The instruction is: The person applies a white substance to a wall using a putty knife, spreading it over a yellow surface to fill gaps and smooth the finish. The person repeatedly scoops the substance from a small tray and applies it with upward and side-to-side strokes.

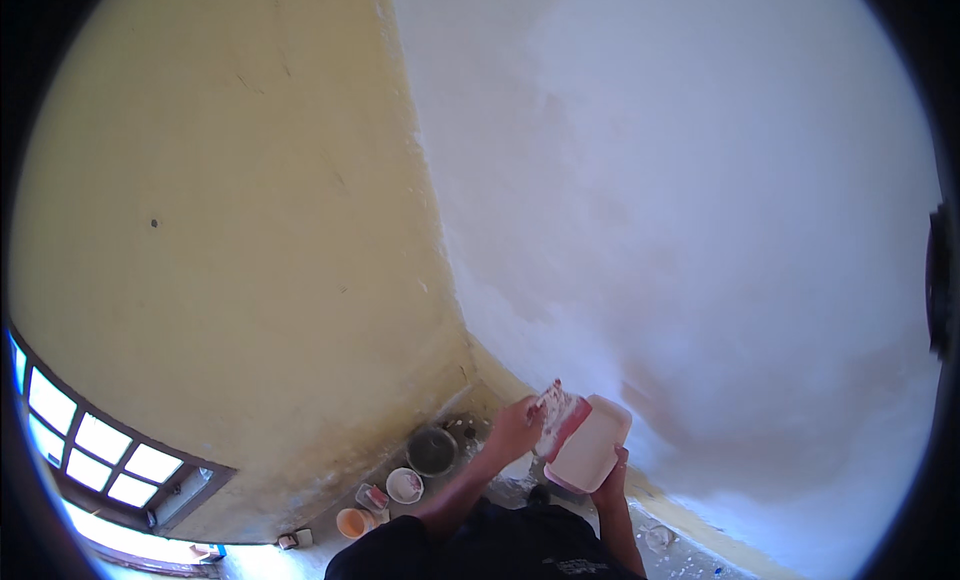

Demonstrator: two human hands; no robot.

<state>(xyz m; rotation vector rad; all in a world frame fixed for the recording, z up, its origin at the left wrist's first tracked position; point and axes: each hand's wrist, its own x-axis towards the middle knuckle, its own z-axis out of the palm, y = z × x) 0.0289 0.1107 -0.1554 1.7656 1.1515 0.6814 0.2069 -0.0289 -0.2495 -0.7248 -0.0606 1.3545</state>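
My left hand (512,432) is closed around a red putty spreader (568,426), its face smeared with white paste. The spreader is at the left edge of a shallow, pale pink rectangular tray (592,448); whether the two touch I cannot tell. My right hand (611,477) grips this tray at its lower right side, with some fingers hidden beneath it. Pale filler appears to coat the inside of the tray. Both hands are in front of my dark shirt, close to the foot of the whitened wall (690,230).
A yellow wall (250,200) meets the white one in a corner. On the floor at left stand a dark round basin (432,451), a white bucket (405,486), an orange bucket (354,523) and a small red-and-white container (373,497). A paned window (103,438) is at far left.
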